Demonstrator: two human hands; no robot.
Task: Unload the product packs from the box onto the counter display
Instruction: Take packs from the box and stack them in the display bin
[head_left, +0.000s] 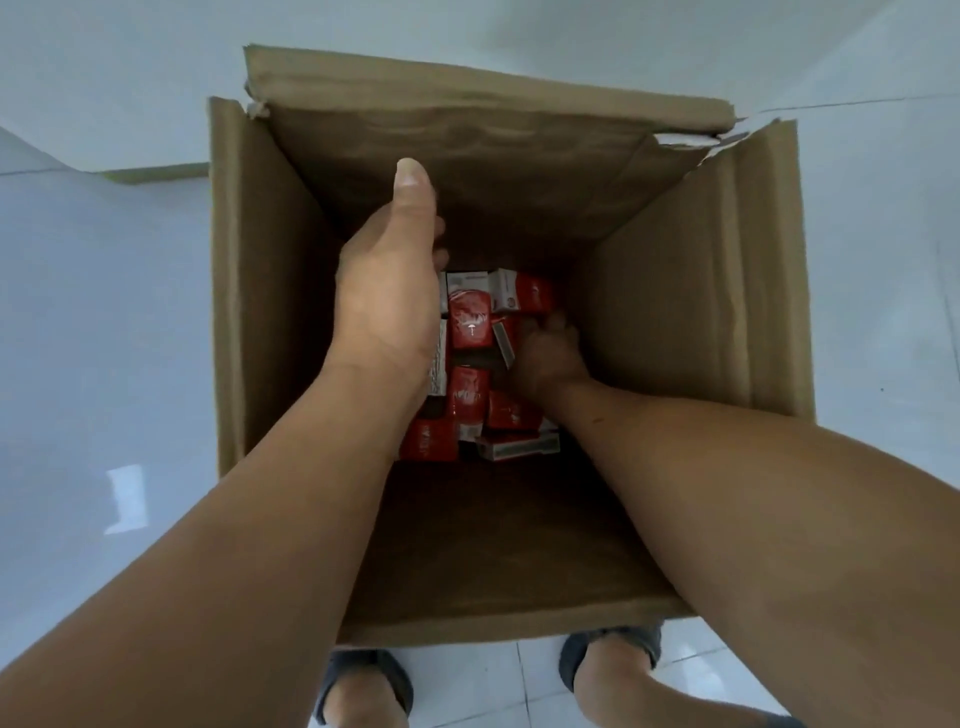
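A tall open cardboard box (270, 291) stands on the floor below me. At its bottom lie several red and white product packs (470, 325), jumbled at different angles. My left hand (389, 296) hangs inside the box above the packs' left side, thumb up, and it seems to hold some packs; white pack edges show under its palm. My right hand (545, 358) reaches deeper, down on the packs at the right, fingers curled among them. Whether it grips one is hidden.
The box sits on a glossy white tiled floor (104, 338). Its torn top flaps (467, 83) fold outward at the far side. My two feet in dark sandals (363, 686) stand just before the box's near wall.
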